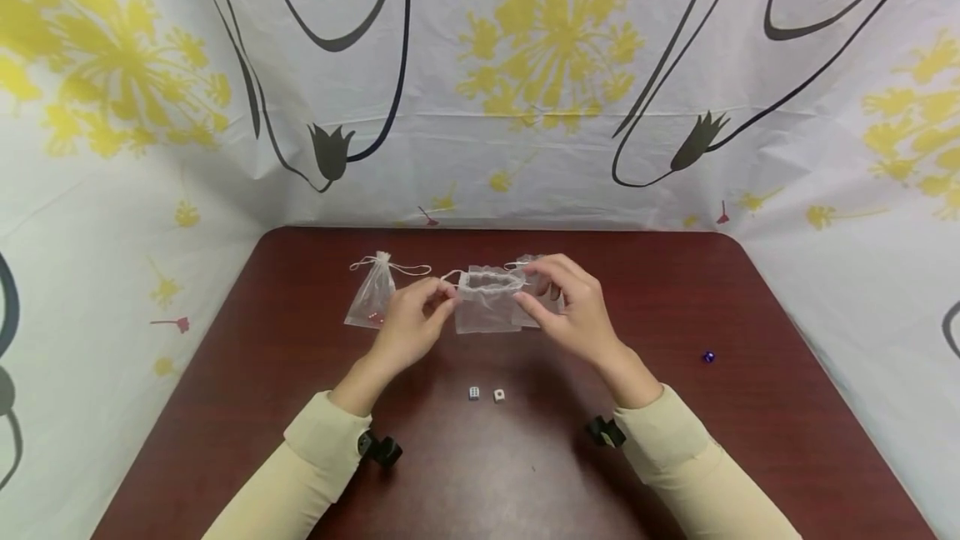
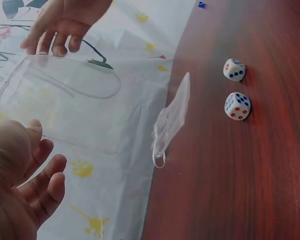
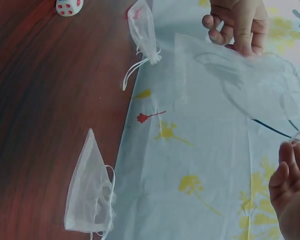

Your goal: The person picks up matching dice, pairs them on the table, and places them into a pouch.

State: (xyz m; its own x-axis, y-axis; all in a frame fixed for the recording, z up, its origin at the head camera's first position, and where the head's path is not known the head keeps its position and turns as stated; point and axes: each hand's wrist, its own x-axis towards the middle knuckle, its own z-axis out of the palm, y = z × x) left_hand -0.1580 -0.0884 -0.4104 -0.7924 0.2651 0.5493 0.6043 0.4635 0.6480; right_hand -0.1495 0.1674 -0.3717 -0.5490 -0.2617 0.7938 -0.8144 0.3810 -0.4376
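Observation:
A sheer white drawstring pouch [image 1: 487,319] hangs with its mouth spread wide between both hands, raised off the table. My left hand [image 1: 415,312] pinches the left side of its rim between thumb and fingers. On the opposite side, my right hand [image 1: 567,302] pinches the rim near the drawstring. Through the thin mesh in the left wrist view, nothing shows inside the pouch. Two white dice [image 2: 234,69] [image 2: 237,106] with red and blue dots lie on the table, nearer the person than the pouch.
A second sheer pouch [image 3: 92,195] lies flat on the table behind the right hand. Left of the hands is a cinched pouch [image 1: 367,298] with small red pieces inside. A blue die [image 1: 708,357] sits toward the right of the dark red table [image 1: 645,473]. Patterned cloth [image 1: 450,165] hangs behind.

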